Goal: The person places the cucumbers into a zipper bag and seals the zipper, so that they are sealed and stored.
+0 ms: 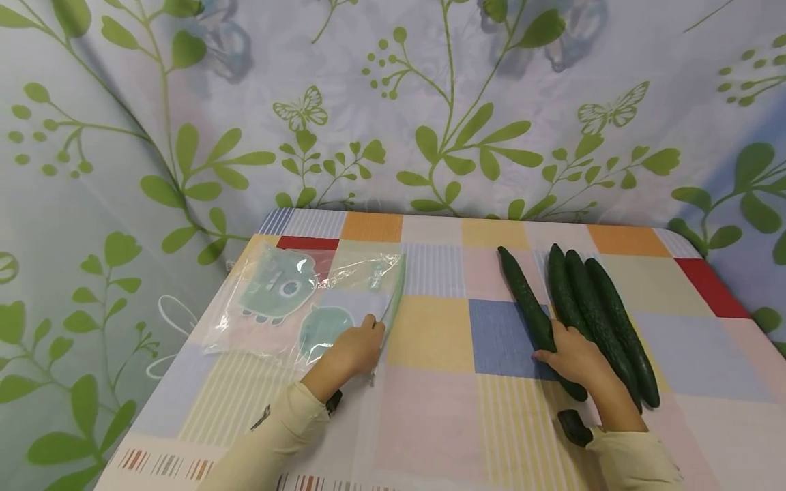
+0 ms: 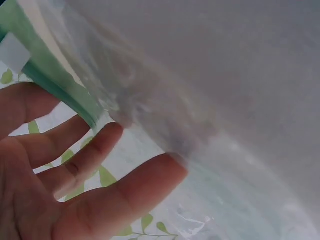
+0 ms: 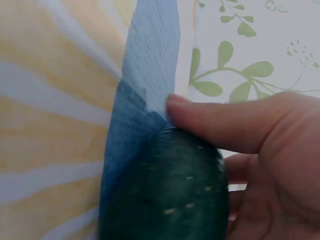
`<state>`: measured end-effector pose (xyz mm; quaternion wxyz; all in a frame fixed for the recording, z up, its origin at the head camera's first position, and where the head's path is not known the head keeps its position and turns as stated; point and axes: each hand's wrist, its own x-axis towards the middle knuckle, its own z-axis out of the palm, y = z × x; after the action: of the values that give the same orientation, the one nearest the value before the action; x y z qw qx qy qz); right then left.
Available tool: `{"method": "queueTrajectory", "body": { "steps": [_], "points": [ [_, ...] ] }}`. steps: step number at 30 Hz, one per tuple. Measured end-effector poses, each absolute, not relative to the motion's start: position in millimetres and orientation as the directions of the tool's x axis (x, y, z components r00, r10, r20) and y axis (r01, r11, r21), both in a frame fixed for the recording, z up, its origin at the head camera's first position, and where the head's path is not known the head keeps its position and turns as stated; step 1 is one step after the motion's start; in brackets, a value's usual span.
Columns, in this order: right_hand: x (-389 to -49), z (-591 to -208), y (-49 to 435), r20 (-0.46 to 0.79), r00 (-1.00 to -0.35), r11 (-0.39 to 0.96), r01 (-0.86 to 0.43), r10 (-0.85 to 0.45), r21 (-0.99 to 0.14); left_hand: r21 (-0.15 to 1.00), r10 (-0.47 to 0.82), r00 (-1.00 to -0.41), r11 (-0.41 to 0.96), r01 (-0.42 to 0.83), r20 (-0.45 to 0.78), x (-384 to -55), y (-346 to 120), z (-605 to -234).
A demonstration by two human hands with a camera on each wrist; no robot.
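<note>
A clear plastic zip bag (image 1: 279, 341) with pale green cartoon shapes lies on the left of the table, its green zip edge facing right. My left hand (image 1: 359, 344) holds the bag near that edge; in the left wrist view, its thumb and fingers (image 2: 82, 165) meet the film beside the green strip (image 2: 65, 85). On the right, my right hand (image 1: 574, 351) grips a dark green cucumber (image 1: 522, 290) around its lower half. The right wrist view shows the thumb over the cucumber's (image 3: 170, 190) side, with the other fingers partly hidden. Several more cucumbers (image 1: 604, 320) lie side by side just right of it.
A patchwork-patterned cloth (image 1: 430, 409) covers the table. Behind it hangs a curtain (image 1: 381, 123) with green leaves and butterflies. A white cord (image 1: 166, 334) loops beside the table's left edge. Dark wrist straps (image 1: 574, 428) sit at both sleeves.
</note>
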<state>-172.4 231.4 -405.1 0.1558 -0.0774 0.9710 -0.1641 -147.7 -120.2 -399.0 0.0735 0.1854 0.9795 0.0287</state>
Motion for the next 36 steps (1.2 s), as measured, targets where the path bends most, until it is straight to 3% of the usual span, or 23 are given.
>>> {"method": "queueTrajectory", "body": {
  "steps": [3,7,17,31,36],
  "points": [
    [-172.5,-405.2,236.3,-0.21,-0.949,0.894,-0.128,-0.237,-0.43,0.047,0.374,-0.919,0.927,0.371,-0.123,-147.8,-119.7,-398.7],
    [-172.3,-405.7,240.0,-0.128,-0.951,0.832,-0.175,-0.281,-0.526,0.08,0.346,-0.927,0.938,0.338,-0.146,-148.2,-119.0,-399.0],
    [-173.4,-396.9,223.8,0.027,-0.9,0.692,-0.354,-0.436,-0.629,0.133,0.295,-0.941,0.952,0.275,-0.165,-150.5,-118.3,-400.2],
    [-174.9,-408.0,199.6,-0.008,-0.78,0.597,-0.471,-0.625,-0.649,0.105,0.288,-0.95,0.955,0.276,-0.121,-153.6,-114.9,-406.3],
    [-179.0,-411.3,191.7,-0.067,-0.786,0.643,-0.449,-0.614,-0.62,0.049,0.29,-0.956,0.955,0.292,0.049,-142.9,-120.4,-407.6]
  ]
}}
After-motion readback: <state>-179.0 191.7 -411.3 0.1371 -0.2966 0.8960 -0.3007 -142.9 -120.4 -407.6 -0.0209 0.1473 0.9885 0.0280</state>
